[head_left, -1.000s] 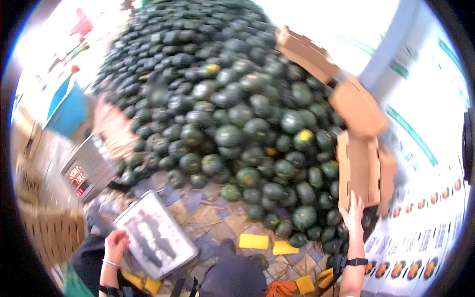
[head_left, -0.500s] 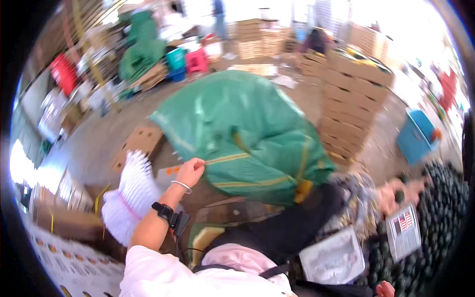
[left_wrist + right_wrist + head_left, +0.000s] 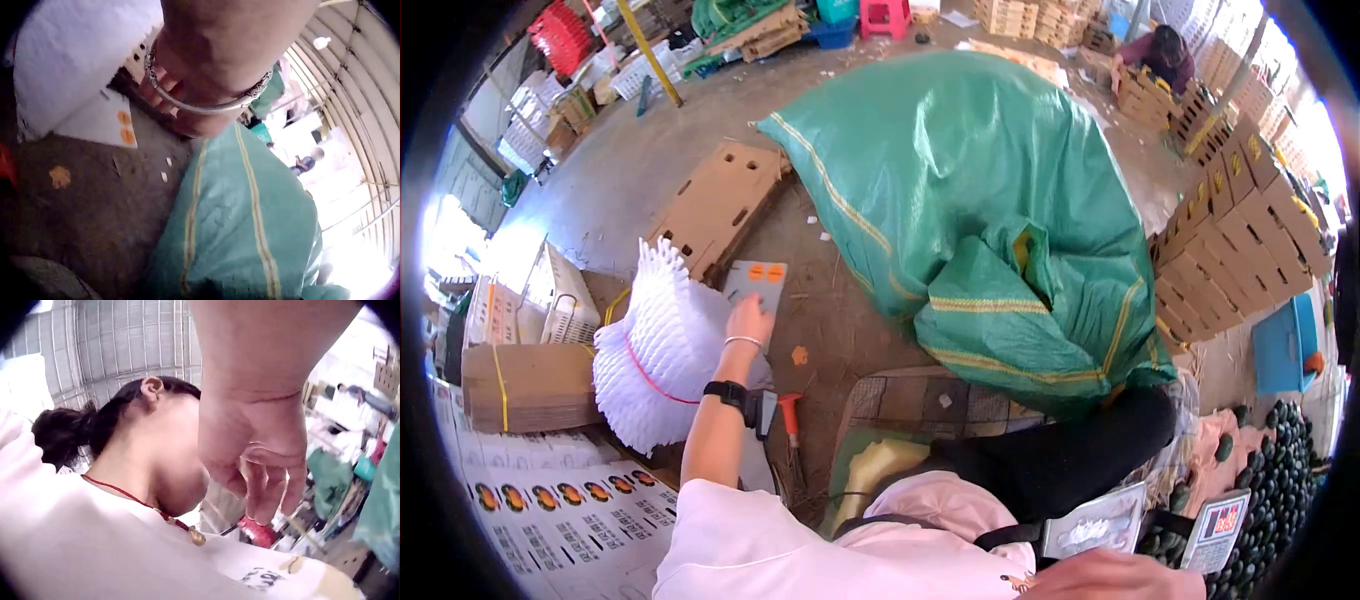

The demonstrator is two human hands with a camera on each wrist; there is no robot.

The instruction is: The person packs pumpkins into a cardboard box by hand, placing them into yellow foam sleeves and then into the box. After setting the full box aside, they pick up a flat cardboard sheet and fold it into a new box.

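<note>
My left hand (image 3: 751,322) is stretched out over a pale sheet with orange round stickers (image 3: 762,278), beside a white foam-net bundle (image 3: 650,350) tied with a pink band. In the left wrist view the left hand (image 3: 194,103) has loosely bent fingers and shows nothing in them; contact with the sheet (image 3: 94,128) cannot be told. My right hand (image 3: 1125,577) is at the bottom edge, in front of the pink-white shirt. In the right wrist view the right hand (image 3: 259,450) hangs near the chest with relaxed, slightly bent fingers and nothing held.
A large green sack (image 3: 1000,180) lies ahead, with stacked cartons (image 3: 1240,240) to its right. An orange-handled tool (image 3: 791,415) lies on the floor. A scale display (image 3: 1217,530) stands by dark round produce (image 3: 1280,480). Flattened cardboard (image 3: 530,385) is at left.
The view has swung left from the produce pile to the sack and foam bundle. My left hand has moved over the stickered sheet; my right hand has left the carton and come close to the body.
</note>
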